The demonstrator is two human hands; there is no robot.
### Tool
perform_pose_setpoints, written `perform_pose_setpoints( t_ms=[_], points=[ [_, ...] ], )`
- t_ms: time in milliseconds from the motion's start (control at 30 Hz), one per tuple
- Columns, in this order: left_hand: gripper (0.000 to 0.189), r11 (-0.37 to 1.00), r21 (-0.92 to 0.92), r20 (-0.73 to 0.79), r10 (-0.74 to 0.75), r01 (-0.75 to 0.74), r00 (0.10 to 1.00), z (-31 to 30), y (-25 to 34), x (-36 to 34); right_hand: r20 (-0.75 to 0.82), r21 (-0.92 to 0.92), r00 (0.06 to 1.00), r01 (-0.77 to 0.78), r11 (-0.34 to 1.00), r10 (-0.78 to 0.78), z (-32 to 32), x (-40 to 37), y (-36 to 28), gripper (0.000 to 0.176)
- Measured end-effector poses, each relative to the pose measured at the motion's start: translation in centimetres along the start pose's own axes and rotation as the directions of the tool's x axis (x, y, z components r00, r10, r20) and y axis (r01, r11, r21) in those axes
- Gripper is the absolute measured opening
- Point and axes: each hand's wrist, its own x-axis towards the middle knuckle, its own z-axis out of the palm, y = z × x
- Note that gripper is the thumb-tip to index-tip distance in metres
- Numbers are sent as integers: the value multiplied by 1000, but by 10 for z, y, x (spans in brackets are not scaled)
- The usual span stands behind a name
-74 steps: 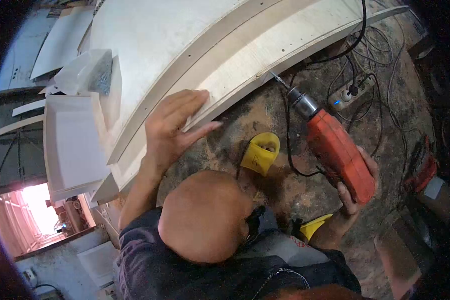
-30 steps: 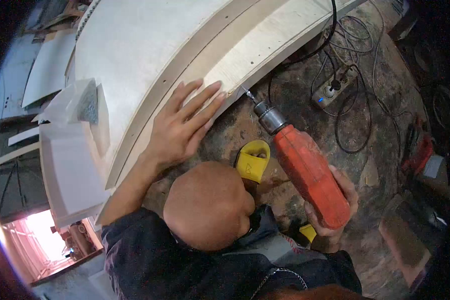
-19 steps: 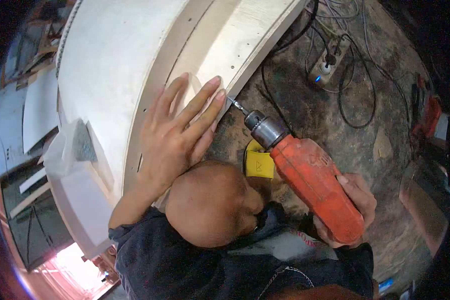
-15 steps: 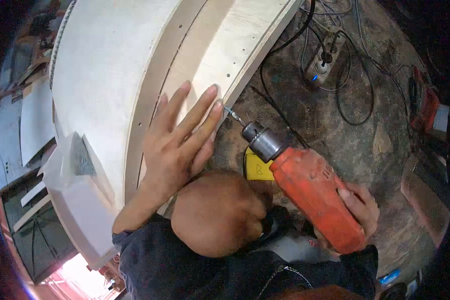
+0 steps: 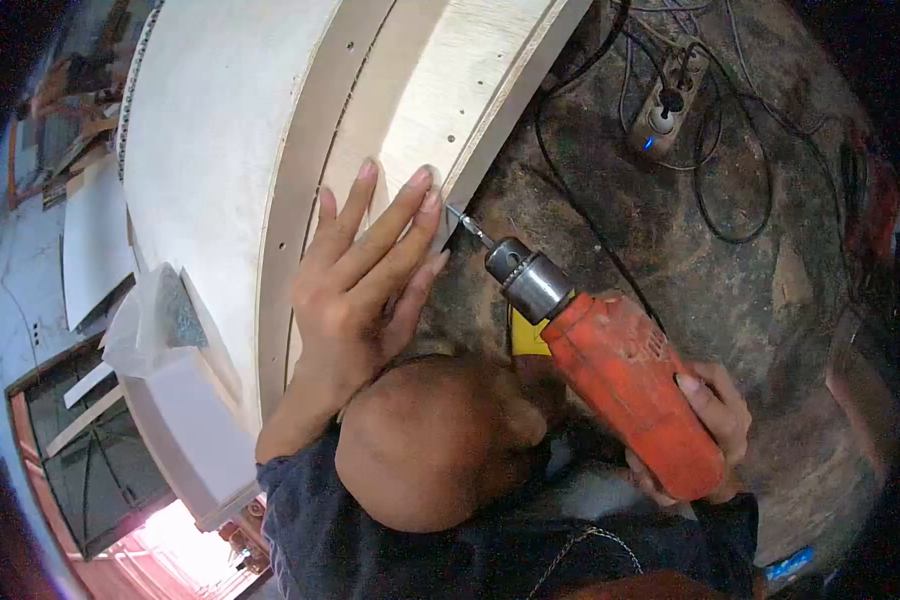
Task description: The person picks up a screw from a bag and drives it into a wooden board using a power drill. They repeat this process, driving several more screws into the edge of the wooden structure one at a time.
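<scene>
My left hand [image 5: 365,265] lies with fingers stretched out on the curved plywood piece [image 5: 470,60], its fingertips close to the outer edge. My right hand [image 5: 720,415] is wrapped round the body of a worn red power drill [image 5: 635,390]. From the drill's metal chuck [image 5: 527,280] a drill bit [image 5: 472,229] points up and left, its tip right at the plywood edge beside my left fingertips. Several small holes or screw heads dot the wood. A bare knee [image 5: 435,445] is bent below my left hand.
A power strip [image 5: 670,105] with a plug and a blue light lies on the stained floor, black cables looping round it. Partly behind the drill is a yellow object [image 5: 528,332]. Clear plastic sheeting [image 5: 155,315] hangs at the left of the large pale panel [image 5: 220,120].
The view has shifted slightly, so the power strip appears further right and lower. My left hand stays on the wood, its thumb a little further out. The drill keeps nearly the same pose.
</scene>
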Motion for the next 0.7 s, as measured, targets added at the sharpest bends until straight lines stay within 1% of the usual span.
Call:
perform_pose_setpoints(
  t_ms=[67, 200, 267, 300, 367, 400, 467, 500, 567, 700],
  points=[
    [42, 998, 50, -26, -25, 26, 999, 2, 4, 1, -85, 12, 995, 62, 998, -61, 8, 0, 4, 69],
    [40, 999, 38, 7, -29, 29, 1000, -3, 5, 4, -96, 43, 992, 82, 996, -77, 13, 1, 8, 67],
    [38, 1000, 22, -42, -18, 19, 999, 1, 2, 2, -153, 335, 983, -40, 941, 97, 20, -6, 19, 65],
    [38, 1000, 22, -42, -17, 18, 999, 2, 0, 1, -154, 335, 983, -41, 941, 97, 25, -11, 26, 65],
    [37, 1000, 4, -73, -25, 26, 997, 4, -3, -1, -139, 523, 978, -61, 850, 155, 35, -23, 40, 69],
    [37, 1000, 6, -67, -26, 26, 997, 4, -3, -2, -138, 527, 978, -63, 847, 159, 36, -30, 42, 69],
    [37, 999, 26, -54, -22, 23, 998, 3, -2, -1, -128, 537, 947, -185, 823, 296, 37, -44, 41, 75],
    [37, 999, 25, -52, -22, 24, 998, 3, -3, -1, -127, 538, 946, -187, 822, 299, 37, -45, 39, 75],
    [36, 1000, 22, -70, -11, 13, 998, 4, -4, -2, -131, 648, 892, -254, 718, 433, 37, -45, 34, 79],
    [36, 997, 63, -32, -42, 44, 999, 0, 1, 0, -128, 666, 917, -203, 718, 378, 42, -48, 38, 80]
  ],
)
